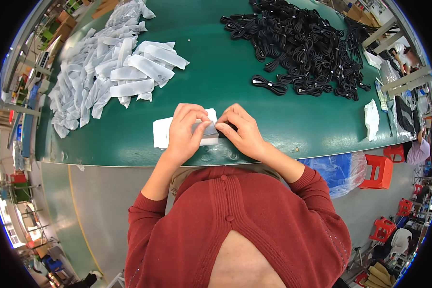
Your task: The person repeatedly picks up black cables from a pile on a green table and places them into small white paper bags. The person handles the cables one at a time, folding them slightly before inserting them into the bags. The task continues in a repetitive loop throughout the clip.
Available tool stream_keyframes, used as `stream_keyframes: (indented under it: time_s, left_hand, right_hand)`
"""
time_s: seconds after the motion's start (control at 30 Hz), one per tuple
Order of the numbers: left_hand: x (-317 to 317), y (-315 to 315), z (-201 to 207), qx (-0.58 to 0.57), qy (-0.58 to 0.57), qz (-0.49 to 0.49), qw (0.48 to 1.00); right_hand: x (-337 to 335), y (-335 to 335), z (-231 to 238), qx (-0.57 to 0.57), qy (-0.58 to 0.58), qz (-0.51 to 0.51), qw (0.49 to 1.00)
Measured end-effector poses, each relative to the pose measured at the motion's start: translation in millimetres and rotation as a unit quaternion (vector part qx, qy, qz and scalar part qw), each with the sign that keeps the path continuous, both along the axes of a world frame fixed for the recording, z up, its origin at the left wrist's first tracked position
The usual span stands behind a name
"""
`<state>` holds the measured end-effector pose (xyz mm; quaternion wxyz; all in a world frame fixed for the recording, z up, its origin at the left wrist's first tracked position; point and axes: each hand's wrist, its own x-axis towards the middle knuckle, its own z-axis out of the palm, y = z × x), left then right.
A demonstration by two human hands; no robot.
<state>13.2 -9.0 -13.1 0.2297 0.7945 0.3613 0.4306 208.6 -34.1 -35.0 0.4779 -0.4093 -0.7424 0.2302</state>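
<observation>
Observation: the left hand (183, 134) pinches the mouth of a small clear plastic pouch (207, 133) between thumb and fingers. The right hand (242, 132) grips a black coiled cable (229, 126) at that mouth; only a little of the cable shows. The pouch lies at the near edge of the green work table (216, 86), on top of a short stack of flat white pouches (161, 132).

Judgement: the step goes best with the mouth kept spread by the left fingers and the coil fed in flat, so that the film does not crease or tear.

Clearances: the table rim runs just below both wrists. A heap of white pouches (115, 72) lies well apart to the left, and a pile of black bundled cables (302, 48) lies well apart to the right. The strip between the heaps is bare green surface.
</observation>
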Motion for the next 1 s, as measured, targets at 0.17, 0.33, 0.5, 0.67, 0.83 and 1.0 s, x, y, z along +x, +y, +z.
stream_keyframes:
  time_s: [0.17,0.33,0.5,0.67,0.83,1.0]
  left_hand:
    - [1.1,10.5,7.2,-0.115,-0.073,-0.038,0.990]
    - [-0.7,21.5,9.3,-0.304,-0.282,-0.106,0.904]
    - [3.8,42.1,23.0,-0.387,-0.385,-0.172,0.820]
    - [6.7,44.7,11.1,-0.407,-0.432,-0.168,0.787]
    - [6.7,54.3,12.0,-0.439,-0.429,-0.163,0.772]
    - [-64.1,90.7,39.5,-0.098,-0.374,0.163,0.908]
  right_hand:
    - [-10.7,6.1,8.0,-0.022,0.051,-0.059,0.997]
    - [-16.3,18.5,21.6,0.006,0.128,-0.017,0.992]
    - [-15.2,26.1,38.7,0.118,0.072,0.021,0.990]
    - [-14.5,25.7,43.1,0.076,0.055,0.021,0.995]
    - [-3.0,32.2,45.9,0.061,0.076,0.007,0.995]
    - [61.2,54.4,51.1,0.058,-0.026,-0.153,0.986]
